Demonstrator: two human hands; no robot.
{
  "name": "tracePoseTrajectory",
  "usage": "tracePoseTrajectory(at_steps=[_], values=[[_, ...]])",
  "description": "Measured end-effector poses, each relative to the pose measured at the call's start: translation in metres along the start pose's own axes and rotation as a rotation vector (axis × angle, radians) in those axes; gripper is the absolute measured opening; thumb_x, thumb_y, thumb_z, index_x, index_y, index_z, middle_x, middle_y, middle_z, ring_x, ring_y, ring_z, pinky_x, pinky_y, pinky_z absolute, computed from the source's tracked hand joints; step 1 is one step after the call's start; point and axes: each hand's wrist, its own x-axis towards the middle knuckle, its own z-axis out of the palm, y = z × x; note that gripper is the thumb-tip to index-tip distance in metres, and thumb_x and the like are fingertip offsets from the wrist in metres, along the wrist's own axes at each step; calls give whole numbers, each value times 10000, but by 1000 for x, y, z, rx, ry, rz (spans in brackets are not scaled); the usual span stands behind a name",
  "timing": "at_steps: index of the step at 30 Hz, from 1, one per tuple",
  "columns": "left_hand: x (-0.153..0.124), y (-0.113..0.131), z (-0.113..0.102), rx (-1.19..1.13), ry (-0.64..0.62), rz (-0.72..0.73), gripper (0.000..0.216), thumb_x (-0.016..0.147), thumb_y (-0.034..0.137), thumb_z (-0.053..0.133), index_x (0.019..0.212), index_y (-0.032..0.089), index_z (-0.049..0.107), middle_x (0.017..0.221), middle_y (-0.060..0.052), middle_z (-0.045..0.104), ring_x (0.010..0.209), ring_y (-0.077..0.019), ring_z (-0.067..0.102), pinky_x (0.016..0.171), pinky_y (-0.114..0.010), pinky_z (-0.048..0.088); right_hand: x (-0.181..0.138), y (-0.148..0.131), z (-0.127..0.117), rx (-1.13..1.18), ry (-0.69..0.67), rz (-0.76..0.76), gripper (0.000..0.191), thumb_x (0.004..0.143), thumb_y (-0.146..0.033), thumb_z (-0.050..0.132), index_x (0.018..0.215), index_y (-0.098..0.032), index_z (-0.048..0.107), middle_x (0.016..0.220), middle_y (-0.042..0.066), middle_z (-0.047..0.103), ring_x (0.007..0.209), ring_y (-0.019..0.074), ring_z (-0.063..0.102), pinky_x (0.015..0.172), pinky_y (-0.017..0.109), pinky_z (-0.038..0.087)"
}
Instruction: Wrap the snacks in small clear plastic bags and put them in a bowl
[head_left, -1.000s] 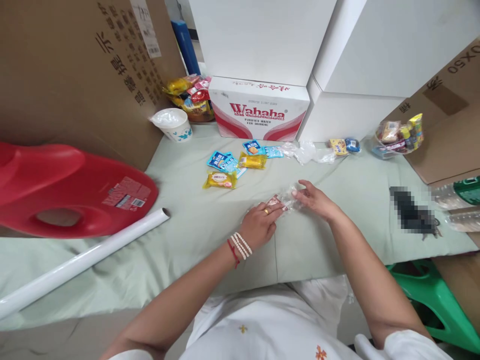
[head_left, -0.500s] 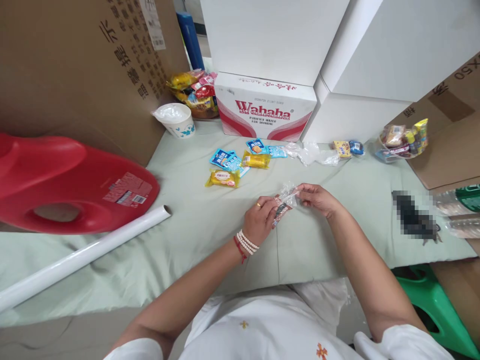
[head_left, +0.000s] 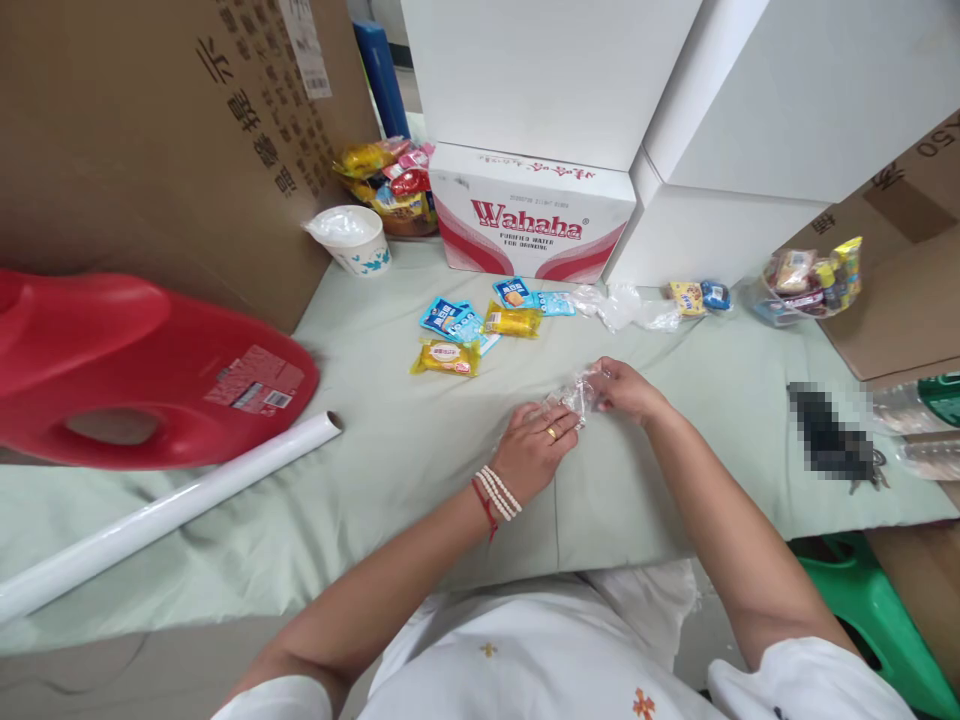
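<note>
A clear crinkled plastic bag lies between my hands on the green cloth. My left hand lies over the bag's left part, fingers together and closed on it. The brown-printed snack packet seen before is hidden now, and I cannot tell whether it is under that hand or in the bag. At the bag's right end, my right hand pinches the plastic between thumb and fingers. Beyond them are two yellow-wrapped snack cakes and several blue snack packets.
A red jug and a white tube are at the left. Behind stand a paper cup, a Wahaha carton and white boxes. Crumpled plastic bags, bagged snacks and a blurred black item with keys are to the right.
My left hand has turned and slid forward over the bag, covering the brown snack packet that showed under its fingers. My right hand keeps its pinch nearly in place.
</note>
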Motion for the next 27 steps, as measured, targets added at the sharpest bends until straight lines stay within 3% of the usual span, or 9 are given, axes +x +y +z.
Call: tracePoseTrajectory(at_steps=[5,8,12,16,19,23,27], values=[[1,-1,1,-19,-23,-22,269,1034,156,478,1147,261,697,1338,-38,721,1320,-169,597,1137,-462,328,-12,-5,-6,233,-120,37,619,789,-689,687,1210,-242,615,951,49,708,725,175,631,539,251,515],[1,0,2,-39,-16,-34,272,1031,152,483,1156,260,699,1322,-33,729,1317,-167,596,1143,-464,323,-13,-3,3,79,-101,-28,556,681,-566,832,1070,-201,676,849,28,687,675,160,594,558,246,483],[-1,1,2,-62,-8,-116,253,1021,167,503,1140,253,708,1292,-44,742,1321,-169,588,1124,-450,357,-27,1,24,-141,51,-318,250,775,-428,721,845,-189,700,803,32,692,750,185,626,732,297,511],[-5,-2,-2,-151,1,-148,214,970,153,544,1054,231,725,1182,-65,777,1301,-198,603,1128,-473,390,-60,11,50,-396,162,-669,177,907,-318,573,921,-232,727,916,66,712,899,226,663,839,342,526],[-10,-10,-7,-320,53,-124,216,922,133,554,1019,216,728,1134,-76,784,1277,-204,619,1152,-474,418,-75,24,70,-410,206,-797,254,980,-276,496,1083,-245,726,1062,92,715,1014,228,675,903,356,542],[-16,-20,-12,-459,144,-120,277,906,84,485,935,231,719,1023,-53,783,1134,-179,683,1140,-456,472,-75,34,92,-413,279,-817,309,994,-257,477,1173,-268,728,1209,99,698,1128,232,661,994,392,539],[-18,-19,-11,-333,310,-279,205,892,161,566,1053,217,679,1232,-114,673,1325,-256,545,1117,-515,475,-69,37,104,-359,382,-748,313,991,-269,482,1145,-291,754,1164,90,701,1099,238,666,982,405,549]])
